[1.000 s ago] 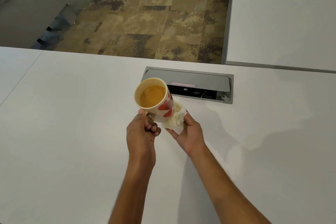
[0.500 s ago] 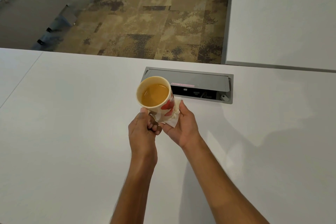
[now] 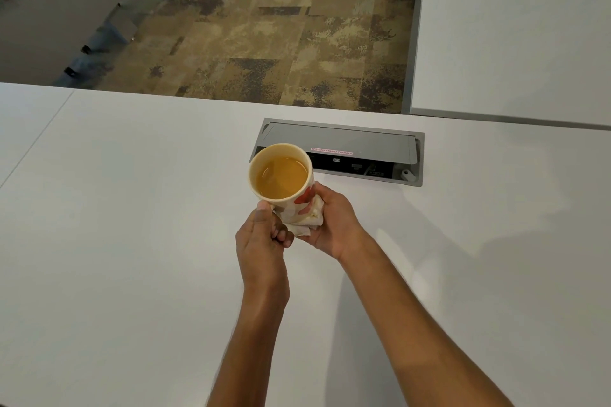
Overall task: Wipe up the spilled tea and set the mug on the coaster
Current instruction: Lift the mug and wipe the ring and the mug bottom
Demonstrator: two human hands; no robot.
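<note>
Left hand (image 3: 264,235) gripping mug (image 3: 284,182), white table (image 3: 132,241); patchy, perhaps carpeted floor (image 3: 281,26)

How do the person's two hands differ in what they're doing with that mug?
The left hand grips the mug by its handle side, fingers curled; the right hand presses a crumpled white tissue against the mug's lower wall. The left hand sits nearer the camera; the right lies beside and under the mug. Both are bare and touch the mug, held above the table.

A cream mug (image 3: 299,205) with red motifs, holding amber tea (image 3: 282,177), tilts above a crumpled, tea-stained tissue (image 3: 305,223).
</note>
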